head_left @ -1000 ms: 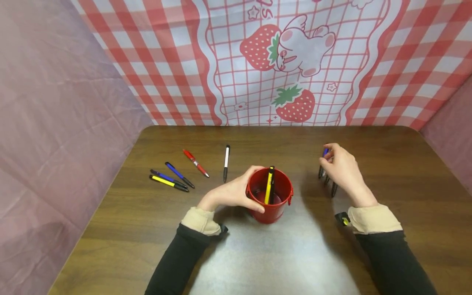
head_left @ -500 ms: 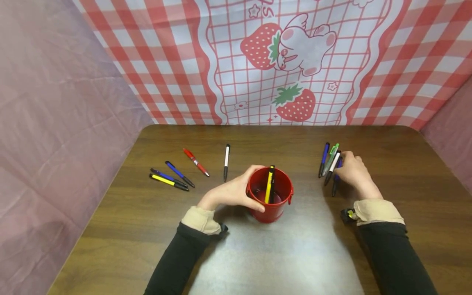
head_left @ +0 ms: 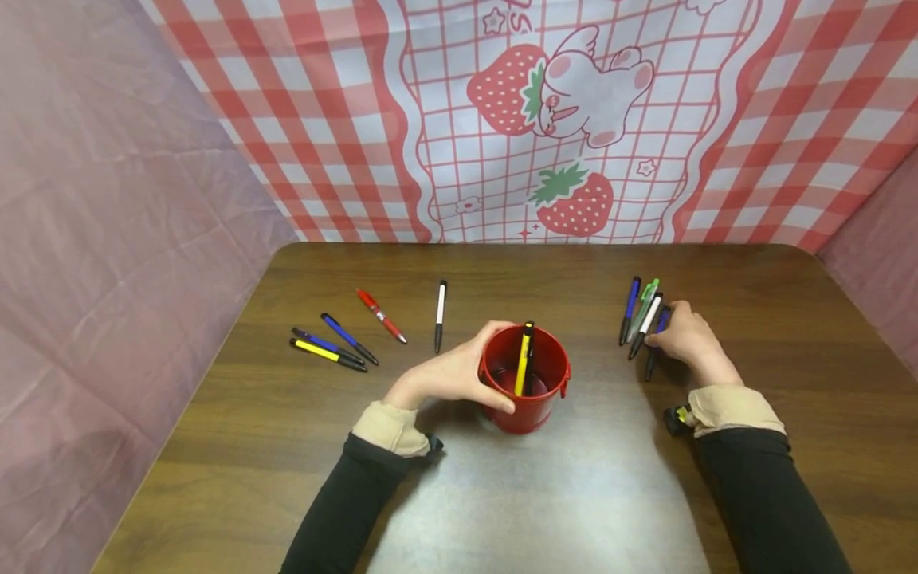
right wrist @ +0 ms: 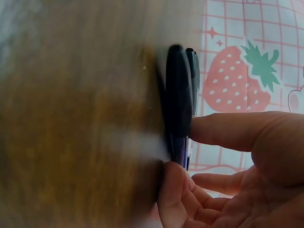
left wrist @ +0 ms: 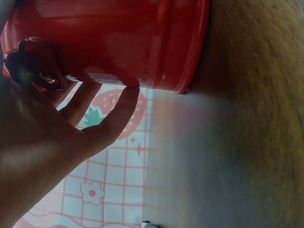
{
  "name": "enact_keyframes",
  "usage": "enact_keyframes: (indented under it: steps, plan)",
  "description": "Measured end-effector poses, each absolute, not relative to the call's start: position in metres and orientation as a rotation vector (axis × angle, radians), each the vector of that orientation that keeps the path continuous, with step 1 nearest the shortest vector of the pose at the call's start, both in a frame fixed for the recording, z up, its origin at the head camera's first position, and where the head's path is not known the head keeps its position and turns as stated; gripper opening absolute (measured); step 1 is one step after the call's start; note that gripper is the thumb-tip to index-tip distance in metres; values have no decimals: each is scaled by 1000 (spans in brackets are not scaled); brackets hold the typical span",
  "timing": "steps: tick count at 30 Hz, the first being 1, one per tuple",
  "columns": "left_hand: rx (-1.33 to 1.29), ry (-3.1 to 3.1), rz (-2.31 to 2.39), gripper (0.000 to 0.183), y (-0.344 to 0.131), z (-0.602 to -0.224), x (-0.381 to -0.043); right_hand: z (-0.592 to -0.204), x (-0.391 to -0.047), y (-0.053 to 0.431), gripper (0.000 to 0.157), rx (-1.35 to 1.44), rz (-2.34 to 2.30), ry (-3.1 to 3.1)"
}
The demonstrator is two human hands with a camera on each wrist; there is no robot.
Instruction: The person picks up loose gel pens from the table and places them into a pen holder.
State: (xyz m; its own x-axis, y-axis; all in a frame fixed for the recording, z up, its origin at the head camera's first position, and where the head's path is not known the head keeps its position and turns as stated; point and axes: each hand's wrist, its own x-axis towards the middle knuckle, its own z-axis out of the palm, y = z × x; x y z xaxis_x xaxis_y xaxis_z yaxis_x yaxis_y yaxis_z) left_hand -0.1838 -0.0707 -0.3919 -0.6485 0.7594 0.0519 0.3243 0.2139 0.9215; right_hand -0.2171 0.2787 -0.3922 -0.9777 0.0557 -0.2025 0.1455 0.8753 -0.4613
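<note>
My left hand (head_left: 452, 375) grips a red metal bucket (head_left: 523, 418) from its left side, thumb in front and fingers behind. In the left wrist view, fingers curl against the wall of the bucket (left wrist: 104, 38). A yellow pen (head_left: 523, 363) and a dark pen stand inside it. On the right, my right hand (head_left: 688, 339) pinches a blue pen (head_left: 651, 365) with a black grip, still low at the table. The right wrist view has thumb and forefinger on either side of that pen (right wrist: 178, 95). Beside it lie a white pen (head_left: 648, 323), a green pen (head_left: 641, 311) and another blue pen (head_left: 630, 307).
Left of the bucket, a white pen (head_left: 441, 315), a red pen (head_left: 382, 316), two blue pens (head_left: 349, 339) and a yellow pen (head_left: 323, 351) lie on the brown wooden table (head_left: 251, 454). A strawberry-print checked cloth (head_left: 344, 119) hangs behind the table.
My right hand has moved rightward from above the pen group to its rightmost blue pen, uncovering the others, and its fingers have come down onto that pen. The left hand and bucket stay put.
</note>
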Motion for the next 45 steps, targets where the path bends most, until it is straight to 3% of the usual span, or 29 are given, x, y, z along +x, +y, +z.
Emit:
enact_keyframes:
  steps: [9, 24, 33, 40, 45]
  plan:
    - [1030, 2088, 1451, 89, -70, -395, -186, -391, -219, 278, 89, 273, -834, 2778]
    - [1029, 2069, 1468, 88, -70, -396, -185, -392, -216, 280, 81, 276, -810, 2778]
    - [1029, 2063, 1469, 88, -70, -395, -184, -394, -215, 281, 66, 213, -805, 2813]
    - [1032, 2050, 1475, 88, -70, -395, -184, -395, -216, 283, 28, 213, -814, 2816]
    - [1029, 2054, 1474, 88, -70, -396, -184, -397, -216, 285, 24, 245, -931, 2774]
